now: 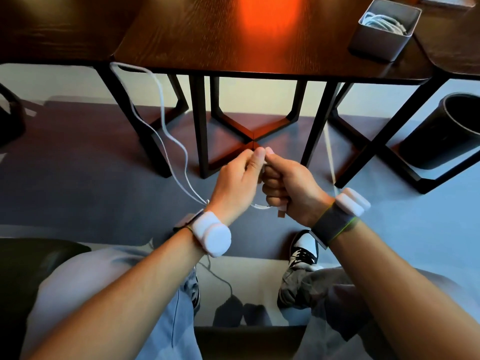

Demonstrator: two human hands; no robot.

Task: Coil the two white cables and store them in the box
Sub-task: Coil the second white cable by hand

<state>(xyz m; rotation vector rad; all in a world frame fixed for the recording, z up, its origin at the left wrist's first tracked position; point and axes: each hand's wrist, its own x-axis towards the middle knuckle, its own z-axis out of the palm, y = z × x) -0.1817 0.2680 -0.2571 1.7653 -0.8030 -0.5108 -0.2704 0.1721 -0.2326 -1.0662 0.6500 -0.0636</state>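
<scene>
A white cable (162, 118) hangs off the table's left front edge and drops in long strands to my hands, held below the table's front. My left hand (237, 181) pinches it between thumb and fingers. My right hand (287, 187) is a fist gripping the cable, with its plug end sticking out under the fist. A short strand runs between the two hands underneath. A grey box (376, 45) stands on the table at the far right, and a coiled white cable (381, 23) lies inside it.
The dark wooden table (233, 35) has angled legs right behind my hands. A black bin (446, 131) stands on the floor at the right. My knees and shoes fill the bottom. A black seat edge shows at the lower left.
</scene>
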